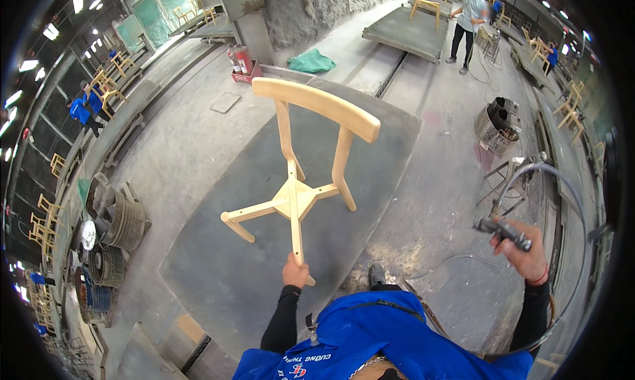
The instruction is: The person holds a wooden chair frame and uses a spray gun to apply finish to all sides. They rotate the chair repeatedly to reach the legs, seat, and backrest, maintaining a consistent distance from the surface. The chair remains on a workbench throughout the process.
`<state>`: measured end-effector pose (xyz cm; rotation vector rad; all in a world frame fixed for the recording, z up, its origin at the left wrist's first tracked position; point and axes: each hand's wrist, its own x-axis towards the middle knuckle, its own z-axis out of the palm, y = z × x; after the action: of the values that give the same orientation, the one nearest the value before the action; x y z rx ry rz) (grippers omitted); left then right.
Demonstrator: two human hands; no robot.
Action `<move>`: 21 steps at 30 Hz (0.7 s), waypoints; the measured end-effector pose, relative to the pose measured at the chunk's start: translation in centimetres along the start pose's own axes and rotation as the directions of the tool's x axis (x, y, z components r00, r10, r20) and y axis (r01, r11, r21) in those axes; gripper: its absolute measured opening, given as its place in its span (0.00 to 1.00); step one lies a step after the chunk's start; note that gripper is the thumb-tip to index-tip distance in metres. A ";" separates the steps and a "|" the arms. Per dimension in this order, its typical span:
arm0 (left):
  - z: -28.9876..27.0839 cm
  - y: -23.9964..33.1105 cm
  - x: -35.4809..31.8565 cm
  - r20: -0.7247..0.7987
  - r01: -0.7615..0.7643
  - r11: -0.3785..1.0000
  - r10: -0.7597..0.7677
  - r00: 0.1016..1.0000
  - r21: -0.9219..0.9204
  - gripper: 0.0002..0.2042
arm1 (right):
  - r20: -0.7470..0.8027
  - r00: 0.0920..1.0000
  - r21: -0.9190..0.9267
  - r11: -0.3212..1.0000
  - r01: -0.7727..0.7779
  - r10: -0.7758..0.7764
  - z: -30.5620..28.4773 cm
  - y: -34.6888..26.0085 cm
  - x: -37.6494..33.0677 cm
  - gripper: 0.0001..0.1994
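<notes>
A pale wooden chair frame (296,198) without a seat stands on a dark grey platform (218,287). Its curved backrest (317,105) faces away from me, and its crossed seat rails show bare. My left hand (295,272) is closed round the near front corner, where a rail meets a leg. Held up to the right of the chair, my right hand (526,253) grips a dark spray gun (503,232). A grey hose (569,181) loops from the gun out to the right and back down. The gun is apart from the chair.
Drums and buckets (122,221) line the left side. A stained drum (497,125) and a metal stand (506,188) are at the right. Red fire extinguishers (243,60) stand beyond the chair near a green cloth (311,61). A person (468,23) stands by another platform (403,33).
</notes>
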<state>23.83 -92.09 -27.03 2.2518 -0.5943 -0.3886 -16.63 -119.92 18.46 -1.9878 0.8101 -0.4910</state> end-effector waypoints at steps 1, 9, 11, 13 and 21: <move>-1.7 -1.5 -0.1 0.029 -0.034 0.999 0.034 0.999 0.012 0.25 | 0.030 0.999 0.015 0.999 -0.031 0.031 0.5 1.3 -0.5 0.31; -18.7 -7.9 4.7 -0.489 0.265 0.704 0.134 0.862 0.659 0.27 | 0.205 0.961 0.321 0.915 -0.244 0.184 5.3 6.9 0.2 0.26; -21.4 -3.4 5.5 -0.432 -0.036 0.979 0.122 0.893 0.201 0.27 | 0.193 0.969 0.380 0.898 -0.221 0.157 6.9 7.7 0.7 0.26; -23.1 3.7 3.0 -0.241 -0.044 0.760 -0.149 0.959 -0.649 0.25 | 0.187 0.973 0.417 0.886 -0.201 0.133 7.4 8.4 1.5 0.27; -27.3 28.3 -4.9 0.010 -0.379 0.885 0.391 0.920 0.271 0.31 | 0.183 0.971 0.494 0.839 -0.228 0.156 9.0 11.6 3.4 0.26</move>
<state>23.48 -90.16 12.55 2.3116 -1.1033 -0.0562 -12.75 -121.27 4.02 -1.4108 0.6956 -0.3962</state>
